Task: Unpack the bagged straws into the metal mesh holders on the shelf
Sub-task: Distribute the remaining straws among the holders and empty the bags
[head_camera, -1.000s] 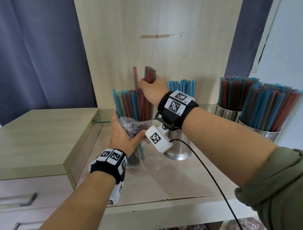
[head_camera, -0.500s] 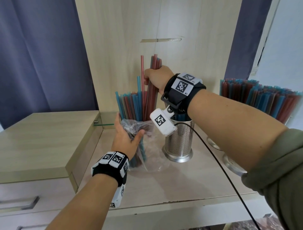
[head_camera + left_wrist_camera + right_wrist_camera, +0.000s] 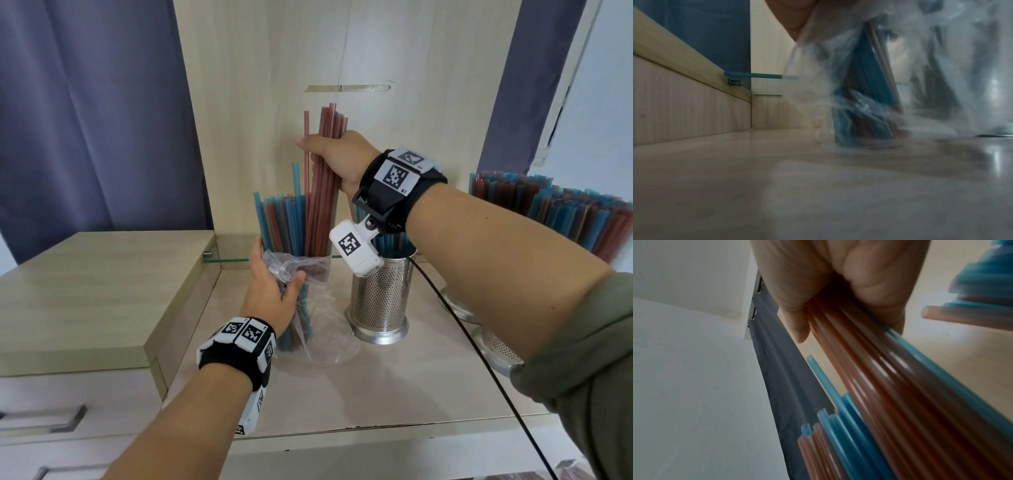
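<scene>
Item 1. My right hand (image 3: 337, 156), upper centre of the head view: fingers and thumb wrapped round a bundle of straws (image 3: 323, 192), mostly red with some blue at the back. The bundle stands nearly upright, its tops above my fist and its lower ends still down in the mouth of the bag. In the right wrist view the same grip shows from below, fingers (image 3: 795, 305) closed over the red straws (image 3: 879, 386).

Item 2. My left hand (image 3: 270, 291), centre of the head view: thumb and fingers curled round the crumpled neck of the clear plastic bag (image 3: 318, 329), holding it upright on the shelf (image 3: 308, 404).

Item 3. Straws left in the bag (image 3: 281, 222): blue and red, upright, tops fanned out just left of the raised bundle. In the left wrist view their lower ends (image 3: 863, 113) sit inside the blurred plastic, on the shelf surface.

Item 4. Metal mesh holder (image 3: 382, 301), centre right of the head view, just beside the bag on its right. Blue straws (image 3: 394, 243) stand in it, partly hidden behind my right wrist camera.

Item 5. Two further mesh holders at the right edge of the head view, mostly hidden by my right forearm; the nearer one's base (image 3: 496, 349) shows below the arm, and their packed red and blue straws (image 3: 555, 212) show above it.

Item 6. Surroundings: pale wood back panel (image 3: 342, 51), blue curtain (image 3: 85, 120) in the upper left, drawer unit (image 3: 85, 291) at lower left.
</scene>
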Demonstrator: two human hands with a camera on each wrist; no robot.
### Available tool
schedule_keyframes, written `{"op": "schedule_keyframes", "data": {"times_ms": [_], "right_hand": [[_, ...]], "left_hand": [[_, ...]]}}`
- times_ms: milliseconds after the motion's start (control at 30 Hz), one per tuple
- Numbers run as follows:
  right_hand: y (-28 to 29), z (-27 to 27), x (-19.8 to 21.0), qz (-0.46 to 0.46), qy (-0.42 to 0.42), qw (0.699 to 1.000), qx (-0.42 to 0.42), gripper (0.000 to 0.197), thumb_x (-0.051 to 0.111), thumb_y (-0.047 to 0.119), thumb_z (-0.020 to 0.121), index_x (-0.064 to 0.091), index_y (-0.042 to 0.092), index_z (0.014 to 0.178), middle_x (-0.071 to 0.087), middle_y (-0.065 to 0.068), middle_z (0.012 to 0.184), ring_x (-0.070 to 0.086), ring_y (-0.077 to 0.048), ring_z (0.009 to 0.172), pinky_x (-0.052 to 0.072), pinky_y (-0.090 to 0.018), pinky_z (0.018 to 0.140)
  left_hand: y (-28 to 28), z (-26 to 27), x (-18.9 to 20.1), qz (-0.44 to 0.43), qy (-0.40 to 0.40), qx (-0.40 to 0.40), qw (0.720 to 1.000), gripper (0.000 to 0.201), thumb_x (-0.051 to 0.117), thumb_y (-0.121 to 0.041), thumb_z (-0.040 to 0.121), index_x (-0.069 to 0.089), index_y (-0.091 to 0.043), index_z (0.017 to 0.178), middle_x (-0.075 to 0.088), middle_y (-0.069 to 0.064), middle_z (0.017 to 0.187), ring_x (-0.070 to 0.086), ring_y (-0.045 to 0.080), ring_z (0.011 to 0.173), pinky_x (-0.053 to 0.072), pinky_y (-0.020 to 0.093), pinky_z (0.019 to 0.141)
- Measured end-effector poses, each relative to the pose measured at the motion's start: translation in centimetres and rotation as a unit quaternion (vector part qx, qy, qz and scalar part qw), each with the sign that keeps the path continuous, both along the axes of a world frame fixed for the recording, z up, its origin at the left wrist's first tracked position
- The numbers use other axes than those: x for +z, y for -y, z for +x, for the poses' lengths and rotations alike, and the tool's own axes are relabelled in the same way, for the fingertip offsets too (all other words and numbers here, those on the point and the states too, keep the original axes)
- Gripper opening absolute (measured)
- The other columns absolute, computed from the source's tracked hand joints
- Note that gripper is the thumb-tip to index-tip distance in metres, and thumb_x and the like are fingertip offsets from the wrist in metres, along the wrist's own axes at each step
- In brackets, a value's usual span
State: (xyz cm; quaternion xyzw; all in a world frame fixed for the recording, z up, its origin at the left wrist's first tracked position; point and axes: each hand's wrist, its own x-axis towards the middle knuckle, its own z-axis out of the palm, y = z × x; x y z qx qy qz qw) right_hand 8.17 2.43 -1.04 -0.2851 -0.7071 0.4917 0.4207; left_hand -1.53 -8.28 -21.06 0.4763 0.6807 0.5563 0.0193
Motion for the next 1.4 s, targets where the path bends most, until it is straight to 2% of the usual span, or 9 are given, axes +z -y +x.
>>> {"op": "schedule_keyframes", "data": {"times_ms": [67,133,300,433,667,900,1000,1167,1400], "right_hand": [[0.0,-0.2,0.1,0.004,0.019,1.000,-0.006,0.052,0.081,0.036,0.074,0.065,0.003,0.111,0.068,-0.010,0.095,0.067,-0.023,0.089,0.057,-0.037,0.084],[0.2,-0.4,0.3,0.004,0.014,1.000,-0.022,0.064,0.080,0.037,0.064,0.065,-0.001,0.113,0.066,-0.011,0.092,0.065,-0.025,0.086,0.056,-0.041,0.083],[0.2,-0.6,0.7,-0.003,-0.030,0.999,-0.036,0.011,0.067,0.016,0.086,0.062,0.007,0.085,0.062,-0.010,0.083,0.066,-0.028,0.082,0.055,-0.043,0.086],[0.0,0.2,2.1,-0.010,-0.135,0.990,-0.049,0.017,0.056,0.002,0.090,0.058,0.006,0.073,0.063,-0.008,0.063,0.060,-0.021,0.056,0.056,-0.034,0.066],[0.0,4.3,6.5,0.000,-0.234,0.966,-0.109,0.012,0.053,0.005,0.089,0.054,0.006,0.077,0.056,-0.002,0.055,0.055,-0.017,0.049,0.052,-0.031,0.058],[0.8,10.9,8.1,0.072,-0.130,0.989,0.023,0.013,0.061,0.009,0.092,0.058,0.012,0.080,0.059,0.002,0.062,0.059,-0.013,0.058,0.055,-0.030,0.066],[0.1,12.3,7.5,0.094,-0.107,0.989,0.032,0.012,0.061,0.008,0.092,0.057,0.014,0.081,0.059,0.002,0.065,0.060,-0.013,0.061,0.054,-0.030,0.068],[-1.4,12.4,4.9,0.071,-0.122,0.989,0.054,0.015,0.058,0.005,0.094,0.055,0.014,0.081,0.058,0.000,0.066,0.059,-0.014,0.062,0.052,-0.031,0.069],[-2.4,11.4,2.8,0.060,-0.139,0.984,0.096,0.018,0.054,0.003,0.096,0.054,0.011,0.081,0.056,-0.001,0.063,0.057,-0.015,0.059,0.052,-0.030,0.066]], "left_hand": [[0.0,0.1,0.1,0.002,0.001,0.001,1.000,0.093,0.063,-0.029,0.092,-0.003,-0.013,0.155,0.013,0.010,0.162,0.024,0.019,0.146,0.023,0.016,0.105],[0.0,0.0,0.0,0.003,0.007,-0.002,1.000,0.093,0.063,-0.029,0.092,-0.004,-0.014,0.155,0.015,0.011,0.162,0.025,0.019,0.146,0.024,0.018,0.106],[-0.3,-0.3,-0.1,0.006,0.010,-0.002,1.000,0.093,0.062,-0.029,0.092,-0.005,-0.015,0.155,0.025,0.011,0.159,0.035,0.018,0.141,0.027,0.018,0.106],[-0.1,0.0,0.1,0.010,0.017,0.001,1.000,0.091,0.062,-0.027,0.093,-0.003,-0.013,0.155,0.027,0.010,0.158,0.035,0.000,0.125,0.027,0.007,0.097],[0.5,0.8,0.8,0.005,0.041,0.008,0.999,0.084,0.058,-0.017,0.096,0.000,-0.009,0.155,0.046,-0.001,0.131,0.044,0.000,0.100,0.030,-0.007,0.072],[0.5,0.7,0.9,0.001,0.040,0.008,0.999,0.082,0.056,-0.019,0.096,-0.001,-0.012,0.155,0.043,0.009,0.148,0.049,0.011,0.118,0.038,0.022,0.096],[0.5,0.7,1.0,-0.003,0.041,0.007,0.999,0.082,0.056,-0.019,0.096,-0.001,-0.013,0.155,0.042,0.009,0.148,0.050,0.016,0.125,0.037,0.023,0.098],[0.6,1.0,1.1,-0.010,0.037,0.008,0.999,0.080,0.056,-0.019,0.097,0.000,-0.012,0.155,0.047,0.010,0.144,0.048,0.007,0.105,0.039,0.022,0.090],[0.3,0.6,0.8,-0.023,0.019,0.018,0.999,0.080,0.056,-0.022,0.096,0.002,-0.013,0.155,0.045,0.012,0.147,0.052,0.025,0.125,0.042,0.031,0.098]]}}
